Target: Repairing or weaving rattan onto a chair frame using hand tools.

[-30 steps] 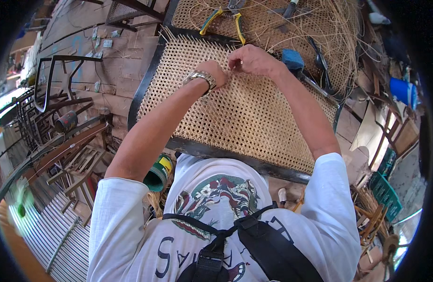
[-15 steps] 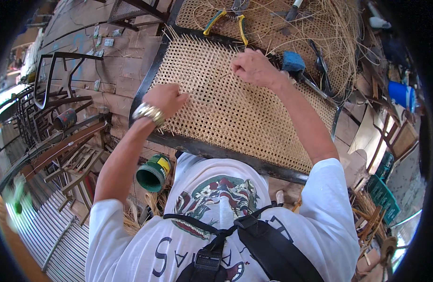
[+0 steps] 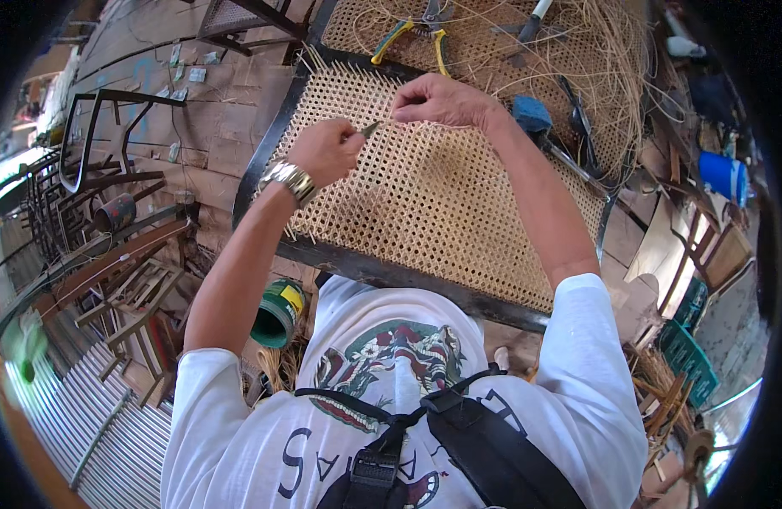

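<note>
A woven cane panel [image 3: 391,191] in a dark wooden frame [image 3: 382,270] lies across in front of me. Closed round a small, dark, pointed tool is my left hand [image 3: 323,153], a metal watch on its wrist. The tool's tip [image 3: 370,130] points right, at the weave; its handle is hidden in my fingers. Just right of it, my right hand [image 3: 446,102] rests low over the panel with thumb and forefinger pinched together. A thin cane strand [image 3: 433,126] runs beneath this hand, and its end seems to be between the fingertips. Loose cane ends stick up along the panel's far edge.
Beyond lie yellow-handled cutters [image 3: 409,38], a white-handled tool [image 3: 535,21], a blue block [image 3: 532,113] and a tangle of loose cane [image 3: 607,72] on another cane panel. A green can [image 3: 279,314] stands near my lap. Chair frames [image 3: 119,127] stand at left, a blue bucket [image 3: 723,176] at right.
My left hand has moved right and a little up; the pointed tool now shows in it. My right hand has shifted left, so the two hands are closer together.
</note>
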Motion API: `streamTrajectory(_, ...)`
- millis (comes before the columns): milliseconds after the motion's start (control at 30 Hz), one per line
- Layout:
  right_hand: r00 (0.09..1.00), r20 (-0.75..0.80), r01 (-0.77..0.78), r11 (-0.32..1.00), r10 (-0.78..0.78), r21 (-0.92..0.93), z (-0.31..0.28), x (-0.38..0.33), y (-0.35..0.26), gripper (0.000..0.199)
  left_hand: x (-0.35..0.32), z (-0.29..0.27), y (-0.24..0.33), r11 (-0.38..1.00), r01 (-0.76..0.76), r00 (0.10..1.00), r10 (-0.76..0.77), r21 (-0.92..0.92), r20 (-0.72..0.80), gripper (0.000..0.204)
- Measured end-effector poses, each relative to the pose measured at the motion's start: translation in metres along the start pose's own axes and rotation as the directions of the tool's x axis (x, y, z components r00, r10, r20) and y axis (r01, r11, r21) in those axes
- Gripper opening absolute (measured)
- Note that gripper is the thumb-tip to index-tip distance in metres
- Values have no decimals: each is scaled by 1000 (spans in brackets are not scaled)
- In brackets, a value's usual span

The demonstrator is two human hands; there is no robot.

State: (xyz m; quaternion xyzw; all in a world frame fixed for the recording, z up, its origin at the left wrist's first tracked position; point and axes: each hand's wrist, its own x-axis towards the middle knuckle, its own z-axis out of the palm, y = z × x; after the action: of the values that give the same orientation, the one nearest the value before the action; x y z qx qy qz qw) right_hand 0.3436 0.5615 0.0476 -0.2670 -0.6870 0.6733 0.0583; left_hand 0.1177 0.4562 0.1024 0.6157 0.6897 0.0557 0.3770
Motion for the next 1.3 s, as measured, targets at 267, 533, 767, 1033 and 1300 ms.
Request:
streamTrajectory(267, 993, -59, -116, 921, 101, -373, -8, -3, 41, 15, 36, 49, 10, 993, 121, 902, -108, -5, 417, 36)
streamTrajectory(533, 988, -113, -143, 877, 101, -460, -14, 0, 33, 17, 53, 32, 32, 949, 309, 791, -220, -63, 571, 34)
streamTrajectory(767, 991, -32, -130, 865, 131, -484, -17, 11, 32, 17, 57, 49, 42, 994, 46, 848, -91, 98, 523, 36)
streamTrajectory(1033, 990, 105, -30, 876, 92, -482, -10, 23, 38, 19, 54, 48, 40, 942, 332, 820, -312, 46, 480, 32)
streamTrajectory(1300, 990, -95, -134, 867, 101, -480, 3, -2, 22, 20, 66, 52, 43, 920, 196, 886, -315, 340, 341, 50)
